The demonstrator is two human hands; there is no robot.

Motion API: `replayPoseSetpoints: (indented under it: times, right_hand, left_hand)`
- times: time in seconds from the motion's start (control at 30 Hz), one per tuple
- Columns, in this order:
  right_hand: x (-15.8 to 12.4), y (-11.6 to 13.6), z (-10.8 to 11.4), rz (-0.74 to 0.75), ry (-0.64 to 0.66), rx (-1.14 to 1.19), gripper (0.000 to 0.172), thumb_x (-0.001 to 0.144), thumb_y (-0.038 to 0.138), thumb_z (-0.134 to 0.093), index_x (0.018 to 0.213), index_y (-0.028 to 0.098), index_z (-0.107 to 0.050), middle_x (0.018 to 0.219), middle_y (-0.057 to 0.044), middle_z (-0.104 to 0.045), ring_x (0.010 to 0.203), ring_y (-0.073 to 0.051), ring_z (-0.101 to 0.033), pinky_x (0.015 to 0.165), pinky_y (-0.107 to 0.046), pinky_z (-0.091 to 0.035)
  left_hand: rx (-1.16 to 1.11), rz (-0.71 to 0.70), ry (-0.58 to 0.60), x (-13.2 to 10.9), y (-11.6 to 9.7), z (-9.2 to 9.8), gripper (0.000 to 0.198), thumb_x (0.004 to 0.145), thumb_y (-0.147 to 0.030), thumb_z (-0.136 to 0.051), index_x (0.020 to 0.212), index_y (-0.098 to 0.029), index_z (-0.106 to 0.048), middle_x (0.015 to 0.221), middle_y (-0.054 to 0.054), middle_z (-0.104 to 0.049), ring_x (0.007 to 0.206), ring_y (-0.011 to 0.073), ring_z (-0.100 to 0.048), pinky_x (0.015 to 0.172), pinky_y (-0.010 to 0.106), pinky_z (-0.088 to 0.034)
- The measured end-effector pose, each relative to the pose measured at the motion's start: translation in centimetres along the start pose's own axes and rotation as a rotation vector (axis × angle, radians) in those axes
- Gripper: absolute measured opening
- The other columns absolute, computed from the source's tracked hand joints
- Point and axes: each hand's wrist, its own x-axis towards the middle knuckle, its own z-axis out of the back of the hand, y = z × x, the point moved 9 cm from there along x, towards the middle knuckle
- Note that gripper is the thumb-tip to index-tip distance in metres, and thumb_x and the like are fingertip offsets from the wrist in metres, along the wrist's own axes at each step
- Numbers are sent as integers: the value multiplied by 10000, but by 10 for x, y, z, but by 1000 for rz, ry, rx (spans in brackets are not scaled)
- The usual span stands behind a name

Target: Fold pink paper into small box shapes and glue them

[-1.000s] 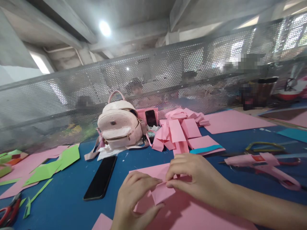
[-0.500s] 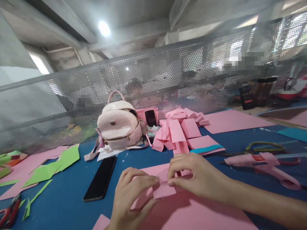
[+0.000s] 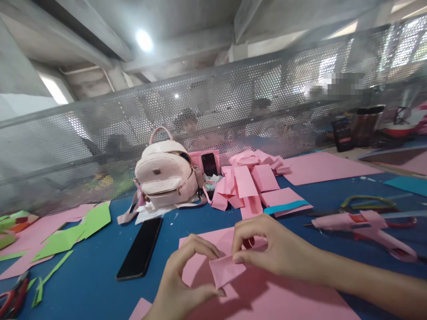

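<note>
A small folded piece of pink paper (image 3: 227, 270) is pinched between the thumb and fingers of my right hand (image 3: 276, 244) at its upper right. Its left end tilts up above a large pink paper sheet (image 3: 287, 295) on the table. My left hand (image 3: 183, 275) curves around that end, thumb and fingers apart. The left fingertips are close to the piece's upper left corner and the thumb tip is by its lower corner; firm contact cannot be made out. A small dark red thing shows behind my right fingers, too hidden to name.
A black phone (image 3: 140, 249) lies left on the blue table (image 3: 90, 284). Behind are a pale pink backpack (image 3: 165, 171) and a heap of pink paper strips (image 3: 247, 180). A pink glue gun (image 3: 367, 226) lies right, red-handled pliers (image 3: 15, 295) far left, near green paper (image 3: 95, 220).
My left thumb has moved down and away from its fingers, baring the left end of the folded pink piece, which now tilts upward. My right hand keeps its pinch.
</note>
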Motion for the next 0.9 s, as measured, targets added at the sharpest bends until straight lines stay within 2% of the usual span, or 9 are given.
replayPoseSetpoints:
  times: [0.17, 0.27, 0.4, 0.57, 0.77, 0.9]
  right_hand:
    - [0, -2, -2, -33, 20, 78, 146, 806, 104, -734, 678, 165, -701, 670, 39, -636, 653, -106, -528, 622, -224, -385]
    - [0, -1, -2, -38, 18, 104, 145, 810, 130, -740, 674, 166, -705, 655, 41, -621, 645, -105, -498, 617, -225, -377]
    - [0, 0, -3, -39, 24, 114, 140, 806, 122, -732, 674, 160, -707, 654, 39, -623, 639, -102, -490, 619, -225, -373]
    - [1, -2, -4, -55, 26, 128, 116, 802, 165, -746, 688, 161, -724, 648, 39, -616, 637, -102, -489, 613, -223, -367]
    - [-3, 1, -7, -36, 21, 120, 104, 785, 159, -757, 685, 162, -729, 639, 40, -598, 623, -100, -468, 593, -221, -353]
    - [-4, 4, -5, 2, 4, 70, 122, 807, 154, -746, 691, 170, -714, 661, 38, -612, 633, -103, -477, 600, -221, -359]
  left_hand:
    - [-200, 145, 83, 2, 12, -5, 494, 636, -582, -864, 944, -219, -733, 952, 73, -721, 909, 223, -662, 836, 303, -495]
    - [-330, 181, 132, 3, 18, -10, 454, 669, -568, -851, 981, -247, -775, 992, 80, -739, 948, 229, -672, 888, 327, -497]
    - [-405, 188, 135, 5, 22, -13, 408, 674, -509, -877, 981, -255, -788, 1005, 81, -744, 977, 238, -671, 902, 334, -485]
    - [-446, 243, 171, 2, 25, -18, 451, 631, -505, -908, 982, -249, -785, 1019, 67, -728, 985, 232, -651, 920, 324, -456]
    - [-336, 150, 134, -1, 11, -12, 431, 668, -473, -899, 1026, -269, -771, 991, 50, -714, 933, 202, -627, 871, 292, -454]
    - [-252, 139, 137, -2, 7, -11, 472, 676, -527, -875, 1053, -270, -752, 1009, 52, -717, 952, 215, -636, 880, 299, -466]
